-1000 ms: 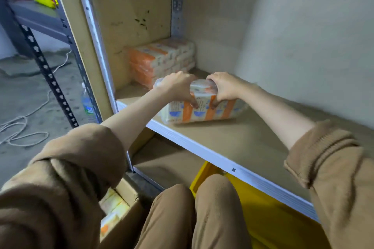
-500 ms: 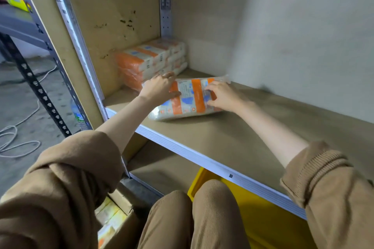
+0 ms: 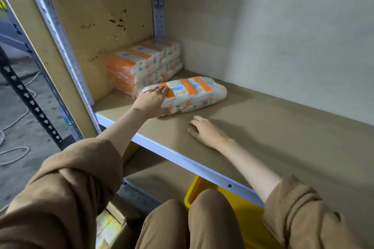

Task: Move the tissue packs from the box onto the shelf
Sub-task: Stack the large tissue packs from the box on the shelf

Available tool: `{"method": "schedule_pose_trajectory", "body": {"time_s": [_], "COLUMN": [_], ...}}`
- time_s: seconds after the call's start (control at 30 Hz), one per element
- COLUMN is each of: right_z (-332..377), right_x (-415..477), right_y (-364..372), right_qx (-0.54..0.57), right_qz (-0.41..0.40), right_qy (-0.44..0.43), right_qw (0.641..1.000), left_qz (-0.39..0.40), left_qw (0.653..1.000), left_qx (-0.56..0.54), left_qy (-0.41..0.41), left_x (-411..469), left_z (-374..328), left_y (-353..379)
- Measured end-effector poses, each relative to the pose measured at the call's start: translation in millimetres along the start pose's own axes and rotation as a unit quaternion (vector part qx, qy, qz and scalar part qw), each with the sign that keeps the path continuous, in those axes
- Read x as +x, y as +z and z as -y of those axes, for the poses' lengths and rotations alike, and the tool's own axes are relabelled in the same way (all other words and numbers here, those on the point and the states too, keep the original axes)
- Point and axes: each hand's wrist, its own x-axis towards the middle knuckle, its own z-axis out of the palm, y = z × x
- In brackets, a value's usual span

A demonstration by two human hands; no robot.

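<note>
Left hand (image 3: 151,100) grips the near-left end of a tissue pack (image 3: 194,92), fingers spread over its top, thumb at its lower edge. The pack lies flat on the shelf (image 3: 283,131), towards the far left, touching or just beside the stacked packs (image 3: 144,64) in the far left corner. Right hand (image 3: 206,129) rests palm down on the shelf board, fingers relaxed and holding nothing, near the pack but apart from it. Box (image 3: 113,222) sits on the floor, near left; yellow bin (image 3: 242,206) stands below the shelf.
</note>
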Motion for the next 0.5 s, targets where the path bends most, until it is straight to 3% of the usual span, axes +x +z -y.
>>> {"method": "schedule_pose_trajectory", "body": {"time_s": [0.33, 0.5], "right_z": [9, 17], "right_x": [23, 45], "right_y": [16, 15], "right_qx": [0.004, -0.003], "right_qz": [-0.025, -0.022], "right_qy": [0.001, 0.008], "right_qw": [1.0, 1.0], "left_qz": [-0.092, -0.196], "left_qw": [0.994, 0.98], "left_qx": [0.052, 0.008], "left_qy": [-0.006, -0.038], "left_x": [50, 57], "left_z": [-18, 0], "left_y": [-32, -83]}}
